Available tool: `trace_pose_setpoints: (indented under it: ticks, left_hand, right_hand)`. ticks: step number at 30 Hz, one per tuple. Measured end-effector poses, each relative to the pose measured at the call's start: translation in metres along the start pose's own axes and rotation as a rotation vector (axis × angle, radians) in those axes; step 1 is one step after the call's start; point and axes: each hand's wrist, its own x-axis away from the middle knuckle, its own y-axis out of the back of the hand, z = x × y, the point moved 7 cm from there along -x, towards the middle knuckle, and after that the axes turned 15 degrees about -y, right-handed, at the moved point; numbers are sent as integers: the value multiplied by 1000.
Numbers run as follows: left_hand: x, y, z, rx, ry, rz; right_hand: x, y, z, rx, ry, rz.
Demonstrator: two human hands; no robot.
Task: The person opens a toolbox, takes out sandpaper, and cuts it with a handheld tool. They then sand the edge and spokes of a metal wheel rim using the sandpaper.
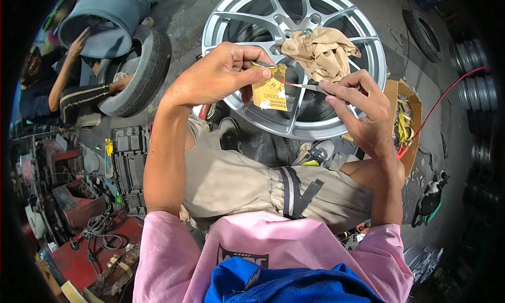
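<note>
My left hand pinches a torn piece of yellow sandpaper, its printed backing turned toward me. My right hand grips a slim brush-like tool with a red tip. That tip meets or nearly meets the upper right edge of the sandpaper; contact is unclear. Below both hands lies a silver multi-spoke wheel rim, resting near my feet. A crumpled tan cloth lies over the rim's spokes, close to my right hand.
An open cardboard box of scraps stands right of the rim, with a red cable rising from it. At left, another person handles a grey wheel barrel beside a tire. A black tool case lies nearer me.
</note>
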Motion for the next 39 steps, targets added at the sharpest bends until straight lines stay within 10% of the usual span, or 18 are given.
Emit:
trace_pose_setpoints:
  ticks: [39]
  left_hand:
    - [-6, -1, 0, -101, -12, -227]
  right_hand:
    - [0, -10, 5, 15, 12, -18]
